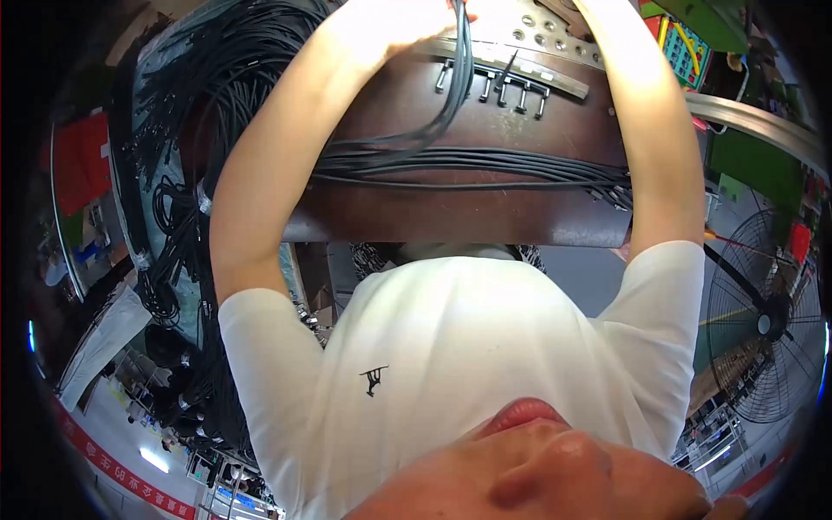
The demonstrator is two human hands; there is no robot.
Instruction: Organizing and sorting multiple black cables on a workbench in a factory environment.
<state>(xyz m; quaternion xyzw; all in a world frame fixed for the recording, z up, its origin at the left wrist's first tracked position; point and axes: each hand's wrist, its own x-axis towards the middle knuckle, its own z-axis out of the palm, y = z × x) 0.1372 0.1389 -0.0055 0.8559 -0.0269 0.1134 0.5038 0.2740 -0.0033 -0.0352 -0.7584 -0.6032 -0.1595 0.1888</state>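
Note:
My left hand [423, 21], partly cut off by the top edge, is closed around a bundle of black cables [462, 65]. From the hand these cables hang toward me and curve off to the left under my forearm. My right forearm [646, 95] reaches up past the top edge, so my right hand is out of sight. Across the brown tabletop [485, 212] lies a second bundle of black cables [485, 160], its connector ends near my right forearm. Just beyond it is a metal bar [563, 84] with several black-and-silver pegs [522, 100] along its near side.
A large heap of black cables [238, 48] covers the left side and hangs down there. Behind the bar sits a metal plate with holes [546, 42]. A green board with yellow parts [687, 52] is at the far right. To the right stands a black fan [763, 322].

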